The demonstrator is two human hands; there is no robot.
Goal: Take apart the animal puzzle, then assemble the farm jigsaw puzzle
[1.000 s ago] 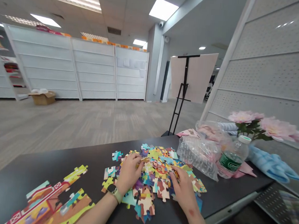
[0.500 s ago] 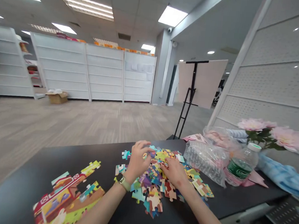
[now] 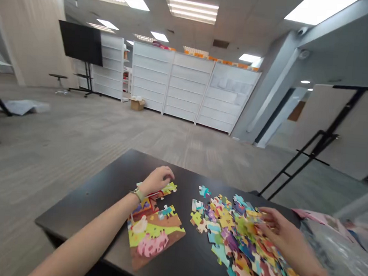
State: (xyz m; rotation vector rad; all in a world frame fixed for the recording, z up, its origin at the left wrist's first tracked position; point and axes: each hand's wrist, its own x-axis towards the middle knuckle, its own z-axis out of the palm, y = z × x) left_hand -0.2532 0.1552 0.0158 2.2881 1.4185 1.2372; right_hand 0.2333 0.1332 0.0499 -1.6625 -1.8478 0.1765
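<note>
My left hand point(image 3: 159, 179) hovers at the top edge of a partly joined jigsaw puzzle point(image 3: 161, 225), its fingers loosely bent and apart, with nothing visible in them. That section shows a pink pig, a white hen and part of a red barn, with a gap in its upper part. My right hand point(image 3: 277, 230) is over the right side of a heap of loose puzzle pieces point(image 3: 227, 239). A yellow-green puzzle piece point(image 3: 246, 225) is at its fingertips, blurred by motion; the grip seems closed on it.
Both puzzle groups lie on a black table point(image 3: 103, 191). Clear plastic packaging point(image 3: 331, 251) sits at the right edge. Beyond the table stand a black easel point(image 3: 317, 144), white shelves point(image 3: 188, 87), a cardboard box point(image 3: 137, 104) and a screen on a stand point(image 3: 81, 42).
The view has swung left. My left hand has left the heap and moved to the joined section. My right hand remains at the heap, now on its right side.
</note>
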